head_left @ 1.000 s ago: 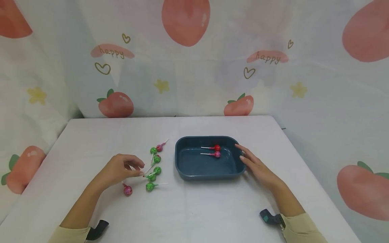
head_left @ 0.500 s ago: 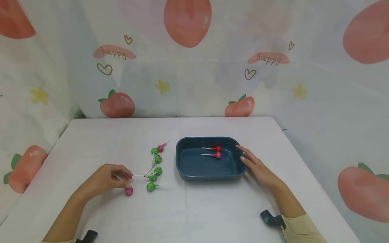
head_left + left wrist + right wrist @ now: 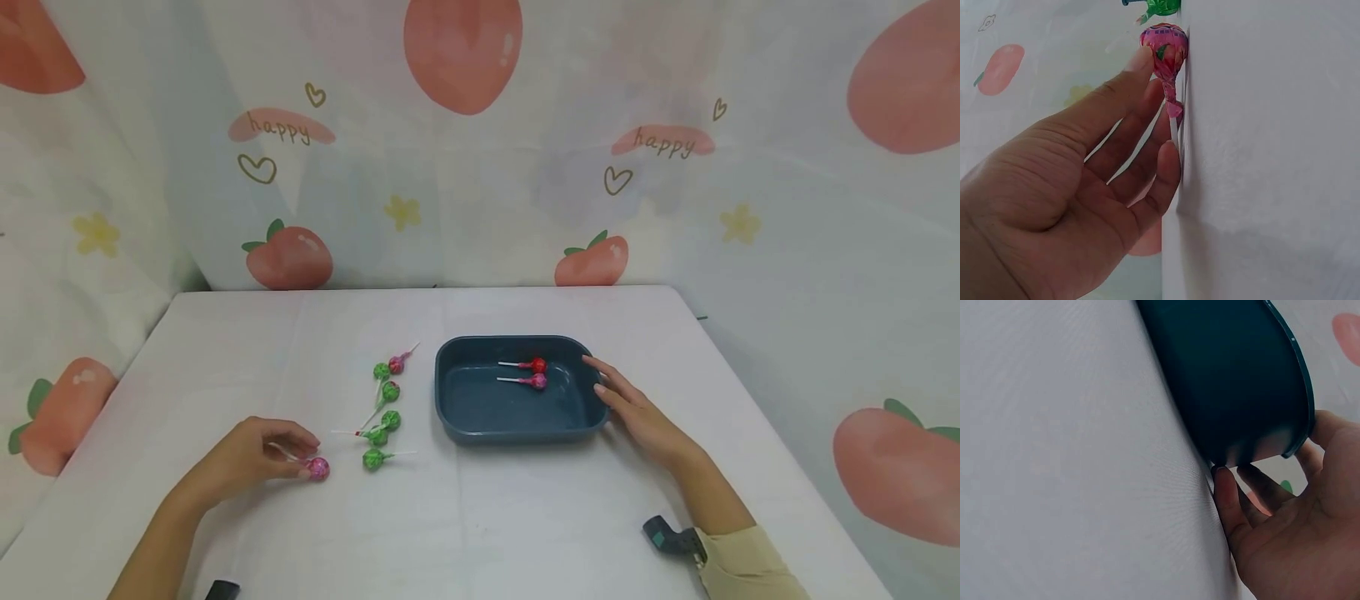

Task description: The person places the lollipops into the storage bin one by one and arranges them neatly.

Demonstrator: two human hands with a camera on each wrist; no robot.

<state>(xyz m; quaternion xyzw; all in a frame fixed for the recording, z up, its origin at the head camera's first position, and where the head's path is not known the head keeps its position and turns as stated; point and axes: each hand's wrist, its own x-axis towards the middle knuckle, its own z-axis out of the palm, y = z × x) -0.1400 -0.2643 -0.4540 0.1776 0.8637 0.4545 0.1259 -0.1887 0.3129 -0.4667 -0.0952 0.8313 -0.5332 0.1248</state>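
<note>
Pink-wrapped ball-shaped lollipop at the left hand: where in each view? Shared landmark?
Head: the pink-wrapped ball-shaped lollipop is left of and below centre, at the left hand.
Left wrist: top, just right of centre, ball end up.
Right wrist: not in it.
Shared landmark: white tabletop; lower half in head, right side in left wrist, left side in right wrist.

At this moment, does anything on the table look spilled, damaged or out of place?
Nothing looks spilled or damaged. Slightly untidy: green lollipops beside the tray point different ways, while two lollipops inside lie parallel.
</note>
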